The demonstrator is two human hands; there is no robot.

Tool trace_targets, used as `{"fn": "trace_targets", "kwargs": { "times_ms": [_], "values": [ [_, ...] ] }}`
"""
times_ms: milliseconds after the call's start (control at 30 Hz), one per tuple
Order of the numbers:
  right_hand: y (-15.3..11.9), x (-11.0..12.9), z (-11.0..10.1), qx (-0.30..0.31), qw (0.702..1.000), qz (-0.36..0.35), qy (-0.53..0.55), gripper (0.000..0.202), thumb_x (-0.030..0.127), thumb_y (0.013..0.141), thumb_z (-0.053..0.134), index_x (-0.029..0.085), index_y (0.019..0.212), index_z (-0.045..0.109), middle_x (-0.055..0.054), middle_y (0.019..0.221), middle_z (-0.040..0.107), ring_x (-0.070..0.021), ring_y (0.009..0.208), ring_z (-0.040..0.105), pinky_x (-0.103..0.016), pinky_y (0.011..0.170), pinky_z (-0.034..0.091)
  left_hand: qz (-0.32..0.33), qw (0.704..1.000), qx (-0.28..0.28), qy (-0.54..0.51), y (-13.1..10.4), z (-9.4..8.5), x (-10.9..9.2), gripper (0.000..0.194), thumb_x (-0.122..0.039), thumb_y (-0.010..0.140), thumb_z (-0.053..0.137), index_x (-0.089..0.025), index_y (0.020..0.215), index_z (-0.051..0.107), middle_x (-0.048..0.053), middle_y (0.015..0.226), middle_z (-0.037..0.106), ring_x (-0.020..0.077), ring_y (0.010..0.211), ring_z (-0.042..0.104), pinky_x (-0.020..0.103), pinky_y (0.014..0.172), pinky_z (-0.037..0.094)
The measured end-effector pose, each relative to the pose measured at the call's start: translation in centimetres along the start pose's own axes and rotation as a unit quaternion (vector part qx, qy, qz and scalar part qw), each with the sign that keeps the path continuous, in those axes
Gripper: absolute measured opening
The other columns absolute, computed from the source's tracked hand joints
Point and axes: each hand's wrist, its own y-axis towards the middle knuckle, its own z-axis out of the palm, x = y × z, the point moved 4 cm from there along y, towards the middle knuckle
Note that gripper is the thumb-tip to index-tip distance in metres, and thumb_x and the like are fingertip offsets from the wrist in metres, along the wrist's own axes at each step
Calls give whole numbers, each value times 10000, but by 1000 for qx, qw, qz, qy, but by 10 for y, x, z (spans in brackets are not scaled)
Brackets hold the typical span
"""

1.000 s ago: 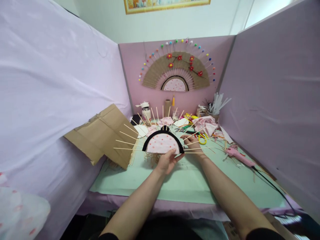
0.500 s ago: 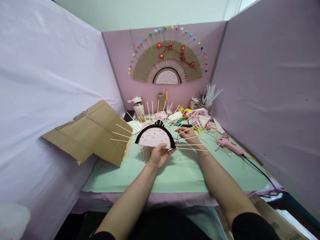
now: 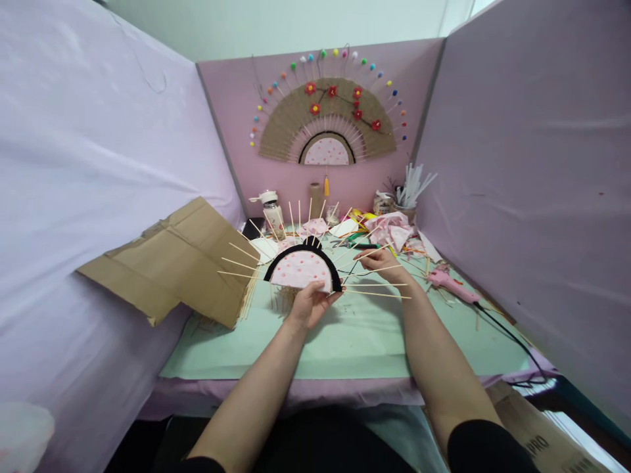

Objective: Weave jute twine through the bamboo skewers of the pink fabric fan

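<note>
A half-round piece (image 3: pixel 300 268) covered in pink dotted cloth, with a black rim and thin wooden sticks fanning out from it, is held up over the table. My left hand (image 3: pixel 311 304) grips its lower right edge, thumb on the cloth and fingers behind. To the right of the rim, my right hand (image 3: pixel 377 261) is closed in a pinch on a thin black cord (image 3: pixel 350 272), which stretches down toward the rim's right end. The sticks on the right side pass close to my right hand.
Brown cardboard (image 3: pixel 180 263) leans at the left. A pink glue gun (image 3: pixel 451 282) with a black cable lies right. Behind are a bottle (image 3: pixel 273 213), pliers, crumpled pink cloth (image 3: pixel 392 230) and a jar of white sticks. A finished fan (image 3: pixel 328 118) hangs on the back panel.
My right hand has moved slightly right, away from the rim, and the black cord now looks straighter. My left hand and the half-round piece have shifted slightly left.
</note>
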Motion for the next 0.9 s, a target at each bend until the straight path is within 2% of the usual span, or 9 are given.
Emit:
{"fn": "trace_targets", "kwargs": {
  "times_ms": [367, 600, 767, 900],
  "values": [
    [-7, 4, -4, 49, 998, 14, 29, 340, 448, 703, 639, 128, 804, 691, 11, 582, 505, -91, 520, 393, -239, 494, 283, -7, 1000, 14, 15, -1, -1, -1, 260, -132, 734, 550, -48, 966, 631, 148, 921, 705, 229, 898, 658, 396, 937, 472],
    [-14, 4, -12, 54, 996, 57, 45, 350, 464, 710, 646, 136, 830, 672, 12, 606, 512, -94, 539, 404, -243, 518, 299, -13, 1000, 26, 11, -1, -3, -2, 265, -138, 748, 525, -45, 973, 630, 154, 940, 702, 230, 917, 655, 392, 951, 459],
    [-27, 7, -22, 81, 991, 65, 83, 290, 427, 696, 681, 146, 746, 628, 21, 604, 499, -85, 538, 398, -238, 522, 287, -18, 999, 26, -1, 1, -3, -4, 263, -130, 748, 526, -47, 978, 624, 155, 945, 700, 219, 906, 657, 374, 945, 462],
    [-39, 8, -32, 56, 990, 68, 107, 262, 407, 699, 687, 159, 755, 627, 23, 578, 496, -88, 523, 402, -241, 503, 273, -16, 1000, 22, -5, 6, 1, -7, 267, -120, 748, 514, -46, 984, 615, 145, 929, 703, 204, 892, 660, 361, 948, 461]
  ]
}}
